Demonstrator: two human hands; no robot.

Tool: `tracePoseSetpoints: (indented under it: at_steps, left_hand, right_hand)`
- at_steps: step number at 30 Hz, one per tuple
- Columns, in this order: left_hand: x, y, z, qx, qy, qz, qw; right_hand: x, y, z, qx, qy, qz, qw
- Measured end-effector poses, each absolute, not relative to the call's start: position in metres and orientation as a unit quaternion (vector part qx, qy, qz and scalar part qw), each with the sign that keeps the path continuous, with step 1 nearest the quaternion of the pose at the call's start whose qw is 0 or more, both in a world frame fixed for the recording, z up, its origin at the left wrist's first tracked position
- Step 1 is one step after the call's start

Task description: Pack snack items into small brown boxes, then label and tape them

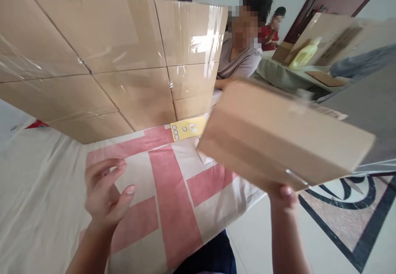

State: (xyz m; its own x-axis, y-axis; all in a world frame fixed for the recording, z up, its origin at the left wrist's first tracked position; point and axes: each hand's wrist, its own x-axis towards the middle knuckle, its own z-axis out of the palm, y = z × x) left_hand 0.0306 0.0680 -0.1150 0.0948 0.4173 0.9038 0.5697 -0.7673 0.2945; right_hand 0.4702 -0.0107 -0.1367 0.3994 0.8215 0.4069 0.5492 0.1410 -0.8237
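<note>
One cardboard box (278,142), blurred and tilted, is held up in the air at the right, above the edge of a pink-and-white cloth (173,200) and the patterned floor (340,216). The right hand (283,193) grips it from beneath, mostly hidden by it. The left hand (107,191) hovers over the cloth, fingers loosely spread and holding nothing. A yellow card (188,127) lies on the cloth just behind the box. Beyond stands a taped stack of boxes (108,59), with a seated person (244,59) beside it.
</note>
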Motion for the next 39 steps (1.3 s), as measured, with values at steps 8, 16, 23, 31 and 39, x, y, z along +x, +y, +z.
tracePoseSetpoints:
  at_steps: [8,16,23,31,39]
  left_hand:
    - [0.005,0.011,-0.203,-0.734,-0.481,-0.421,-0.229]
    - [0.011,0.021,-0.206,-0.730,-0.481,-0.323,-0.363]
    - [0.008,0.018,-0.212,-0.709,-0.478,-0.357,-0.377]
    - [0.081,0.098,-0.138,-0.823,-0.335,-0.379,-0.259]
    - [0.287,0.303,-0.076,-0.844,-0.374,-0.305,-0.237]
  right_hand:
    - [0.524,0.156,-0.159,-0.732,-0.492,0.016,0.471]
    - [0.476,0.268,-0.184,-0.680,-0.445,0.117,0.571]
    - [0.493,0.285,-0.148,-0.672,-0.494,0.031,0.551]
    - [0.511,0.317,-0.090,-0.642,-0.598,0.023,0.479]
    - [0.480,0.324,-0.098,-0.681,-0.573,0.019,0.455]
